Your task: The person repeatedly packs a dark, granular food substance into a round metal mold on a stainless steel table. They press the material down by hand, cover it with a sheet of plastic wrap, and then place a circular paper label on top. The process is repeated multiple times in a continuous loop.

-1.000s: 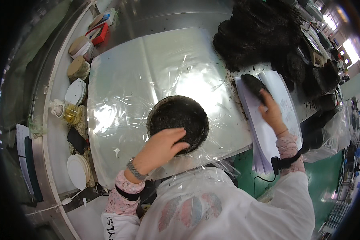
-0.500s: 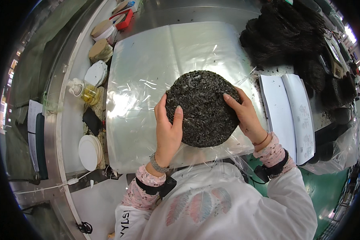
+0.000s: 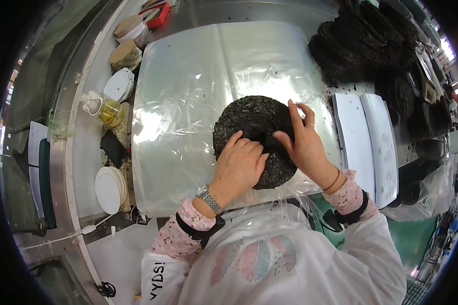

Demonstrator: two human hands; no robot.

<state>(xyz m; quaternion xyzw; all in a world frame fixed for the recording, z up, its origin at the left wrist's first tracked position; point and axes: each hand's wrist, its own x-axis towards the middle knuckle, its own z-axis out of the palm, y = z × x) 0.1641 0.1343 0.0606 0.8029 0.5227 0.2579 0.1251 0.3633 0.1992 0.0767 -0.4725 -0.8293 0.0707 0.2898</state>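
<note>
A black round cake of dried flaky leaf, which looks like dried seaweed [image 3: 236, 112], lies in front of me over a pile of clear plastic bags [image 3: 180, 66]. My left hand [image 3: 239, 162] rests across its lower left, back upward. The fingers are bent together with their tips at the middle of the cake; what lies under them is hidden. Over the right edge is my right hand [image 3: 308, 147], its thumb and fingers spread apart, the thumb pointing to a dark hollow near the centre.
Stacked black cakes [image 3: 361, 40] fill the far right. An open paper booklet [image 3: 359, 137] lies beside the bags. Along the left stand a bottle of yellow liquid [image 3: 109, 112], a dark flat object [image 3: 113, 148], white discs [image 3: 109, 190] and a red box [image 3: 158, 15].
Both hands had held the cake by its sides. Now my left hand has moved right onto its middle, and the right hand's fingers have lifted and spread. The cake sits slightly lower.
</note>
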